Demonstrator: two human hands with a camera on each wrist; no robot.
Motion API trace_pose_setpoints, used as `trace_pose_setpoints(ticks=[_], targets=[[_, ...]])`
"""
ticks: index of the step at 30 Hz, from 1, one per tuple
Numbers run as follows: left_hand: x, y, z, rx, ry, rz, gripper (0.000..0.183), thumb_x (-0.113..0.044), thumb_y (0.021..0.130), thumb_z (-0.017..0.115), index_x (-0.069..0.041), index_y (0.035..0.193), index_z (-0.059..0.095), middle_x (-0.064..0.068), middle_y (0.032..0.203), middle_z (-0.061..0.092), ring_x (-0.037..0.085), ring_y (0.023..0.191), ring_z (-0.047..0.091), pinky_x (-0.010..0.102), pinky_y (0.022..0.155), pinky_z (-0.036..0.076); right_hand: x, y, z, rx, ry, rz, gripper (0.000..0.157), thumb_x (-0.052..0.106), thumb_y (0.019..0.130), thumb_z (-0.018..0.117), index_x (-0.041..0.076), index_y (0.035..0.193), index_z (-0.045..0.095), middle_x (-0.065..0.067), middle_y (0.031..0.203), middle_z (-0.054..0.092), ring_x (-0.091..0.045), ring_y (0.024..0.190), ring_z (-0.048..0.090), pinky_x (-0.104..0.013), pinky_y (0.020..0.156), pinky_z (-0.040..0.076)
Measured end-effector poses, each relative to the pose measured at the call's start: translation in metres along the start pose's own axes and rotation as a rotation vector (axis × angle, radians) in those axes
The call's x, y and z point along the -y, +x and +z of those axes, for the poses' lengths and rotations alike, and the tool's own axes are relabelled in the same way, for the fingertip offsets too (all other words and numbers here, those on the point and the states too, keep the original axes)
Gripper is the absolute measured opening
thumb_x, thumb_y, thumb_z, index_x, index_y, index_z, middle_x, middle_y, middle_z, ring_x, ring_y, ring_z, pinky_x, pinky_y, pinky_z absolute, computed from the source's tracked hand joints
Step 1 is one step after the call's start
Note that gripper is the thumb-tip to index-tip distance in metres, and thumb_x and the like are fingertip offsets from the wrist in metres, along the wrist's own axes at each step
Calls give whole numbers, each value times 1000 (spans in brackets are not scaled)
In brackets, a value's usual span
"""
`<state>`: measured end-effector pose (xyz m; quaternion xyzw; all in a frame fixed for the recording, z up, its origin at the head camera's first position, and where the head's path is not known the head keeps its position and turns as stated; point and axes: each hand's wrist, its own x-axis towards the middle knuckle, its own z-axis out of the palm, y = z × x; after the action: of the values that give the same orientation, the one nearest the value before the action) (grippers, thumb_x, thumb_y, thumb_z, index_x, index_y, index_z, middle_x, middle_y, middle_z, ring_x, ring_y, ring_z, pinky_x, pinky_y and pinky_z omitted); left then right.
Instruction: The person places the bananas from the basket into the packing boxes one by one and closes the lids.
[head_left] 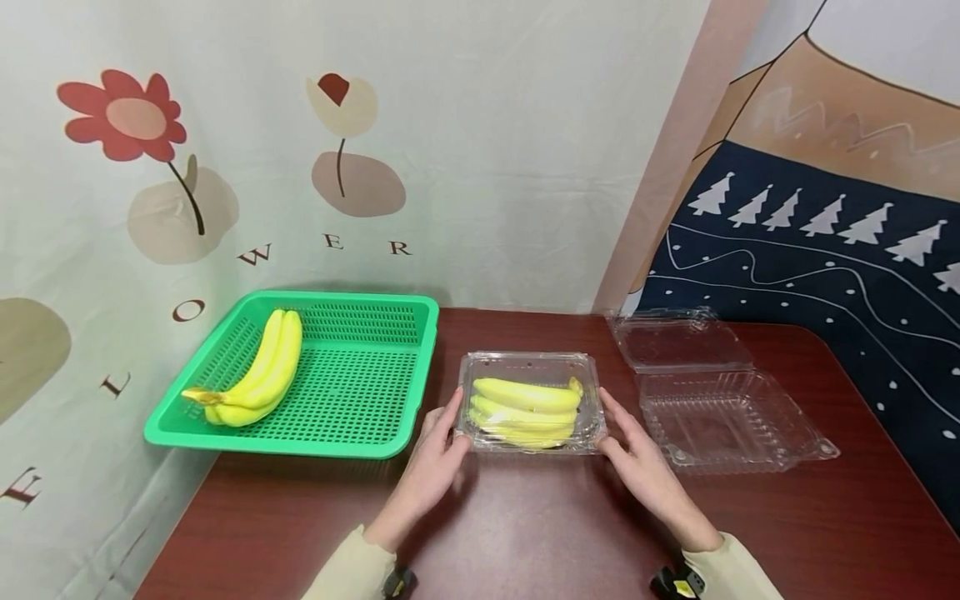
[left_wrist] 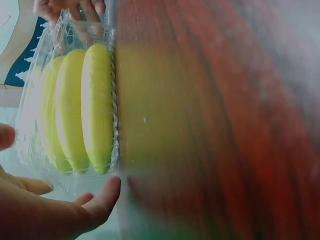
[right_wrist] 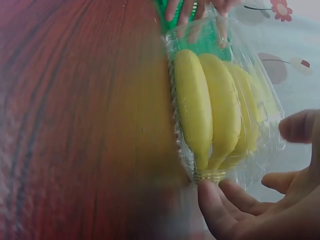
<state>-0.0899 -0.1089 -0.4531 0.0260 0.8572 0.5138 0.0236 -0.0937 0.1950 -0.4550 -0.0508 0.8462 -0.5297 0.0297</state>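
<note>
A clear plastic clamshell box stands closed on the table with several yellow bananas inside, also seen through its wall in both wrist views. At its left side is my left hand, the fingers spread along the wall and the thumb at the front corner. My right hand flanks the opposite side in the same way, its thumb by the front right corner. In the right wrist view, right-hand fingers are at the box's lower end, close to the tabletop.
A green plastic basket on the left has a bunch of bananas leaning against its left side. To the right lies another clear clamshell box, its lid folded back. Printed cloth hangs behind the reddish-brown table.
</note>
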Motion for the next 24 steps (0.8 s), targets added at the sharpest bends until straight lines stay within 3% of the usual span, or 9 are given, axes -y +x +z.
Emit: trace_pose_setpoints(ticks=[2,4,11,18,24], targets=[[0,0,1,-4,-22,24,71,-21,101,57,-17,165,28,14,158,38,28,127,53,52,106,44,2,0,-1,23,4,20,68,17,103,57,16,165,29,-22,156,45,-37,130,57,-39,94,53],[0,0,2,-2,-48,34,73,-28,102,58,-16,166,25,13,164,31,33,135,50,57,109,43,3,0,-1,50,16,48,69,27,105,58,20,166,25,-20,163,35,-41,139,50,-47,102,50],[-4,0,6,-32,2,35,91,-47,94,69,-20,167,22,4,173,13,36,154,23,72,114,26,2,1,-1,82,9,56,78,39,104,61,19,167,19,-16,170,20,-43,149,33,-59,113,38],[-10,-3,9,-59,105,99,101,-49,87,79,-20,166,24,-7,173,7,33,155,21,70,112,32,-3,0,1,75,-36,-10,90,37,98,72,15,167,18,-15,172,14,-43,149,32,-61,113,37],[-10,-6,12,-84,278,252,93,-39,89,79,-14,164,31,4,174,11,35,158,13,67,114,31,-4,-2,3,18,-122,-113,92,34,93,79,12,165,26,-16,171,18,-38,154,24,-62,116,30]])
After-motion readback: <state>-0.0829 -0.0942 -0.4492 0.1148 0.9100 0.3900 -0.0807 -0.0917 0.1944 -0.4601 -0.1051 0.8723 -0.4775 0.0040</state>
